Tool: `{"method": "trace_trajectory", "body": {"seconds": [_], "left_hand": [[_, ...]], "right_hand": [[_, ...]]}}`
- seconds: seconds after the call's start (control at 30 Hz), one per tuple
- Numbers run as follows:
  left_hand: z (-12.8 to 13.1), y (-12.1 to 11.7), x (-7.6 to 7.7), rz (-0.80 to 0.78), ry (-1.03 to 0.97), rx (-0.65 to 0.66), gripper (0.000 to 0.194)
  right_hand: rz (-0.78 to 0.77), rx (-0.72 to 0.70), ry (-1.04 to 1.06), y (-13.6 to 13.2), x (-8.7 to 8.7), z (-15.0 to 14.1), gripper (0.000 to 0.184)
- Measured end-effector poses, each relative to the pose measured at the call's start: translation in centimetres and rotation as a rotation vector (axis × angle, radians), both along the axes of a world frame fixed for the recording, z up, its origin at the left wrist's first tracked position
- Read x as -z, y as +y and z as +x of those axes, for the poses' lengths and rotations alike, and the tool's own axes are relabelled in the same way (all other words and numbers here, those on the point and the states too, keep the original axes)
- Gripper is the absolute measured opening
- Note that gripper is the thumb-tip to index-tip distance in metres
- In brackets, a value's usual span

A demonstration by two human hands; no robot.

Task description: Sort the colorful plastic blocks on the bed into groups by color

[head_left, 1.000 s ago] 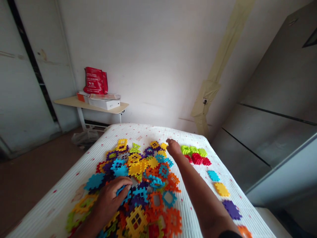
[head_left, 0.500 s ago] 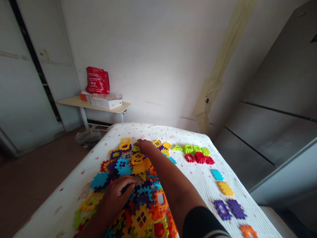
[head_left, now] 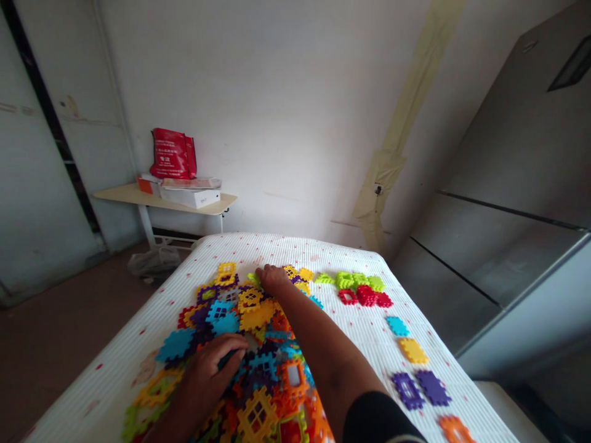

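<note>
1. While the left hand [head_left: 212, 363] was low over the pile [head_left: 256, 317], its fingers were curled, thumb apart; couldn't tell if it gripped a piece. Light pressure there probably suited, to steady neighbours.
2. Lime-green piece [head_left: 253, 279] sat at the pile's far edge, just left of the right hand. Pinching its free edge and lifting straight up looked best, to avoid dragging others.
3. Right hand [head_left: 274, 278] had fingers bent; pinch or contact unclear.
4. Right forearm [head_left: 332, 360] crossed above pieces; keeping it raised seemed wise.
5. Lime-green cluster [head_left: 360, 281] and red cluster [head_left: 368, 296] lay apart, rightward.
</note>
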State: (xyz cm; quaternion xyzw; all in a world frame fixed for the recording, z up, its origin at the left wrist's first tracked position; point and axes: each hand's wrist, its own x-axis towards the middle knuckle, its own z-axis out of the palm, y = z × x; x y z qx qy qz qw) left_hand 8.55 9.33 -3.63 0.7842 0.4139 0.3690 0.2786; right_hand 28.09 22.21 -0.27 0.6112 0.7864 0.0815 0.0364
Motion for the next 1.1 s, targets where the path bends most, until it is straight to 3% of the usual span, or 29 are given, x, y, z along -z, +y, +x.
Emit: {"method": "trace_trajectory", "body": {"seconds": [0.3, 0.57, 0.73, 0.93, 1.1], "left_hand": [[0.1, -0.3, -0.4, -0.039, -0.023, 0.008, 0.027], [0.2, -0.2, -0.5, -0.01, -0.044, 0.02, 0.026], [0.2, -0.3, -0.7, 0.028, -0.036, -0.004, 0.026], [0.4, -0.5, -1.5, 0.109, -0.005, -0.027, 0.027], [1.3, -1.4, -2.8, -0.034, -0.022, -0.02, 0.052]], "right_hand": [[-0.005, -0.022, 0.092, -1.6, -2.3, 2.3, 0.033], [0.001, 0.015, 0.515, -5.7, -4.0, 7.2, 0.03], [-0.138, 0.124, 0.717, -9.2, -4.3, 9.3, 0.024], [-0.322, 0.082, 0.954, -12.8, -3.5, 7.5, 0.024], [-0.213, 0.047, 0.941, -14.9, -4.0, 4.3, 0.022]]}}
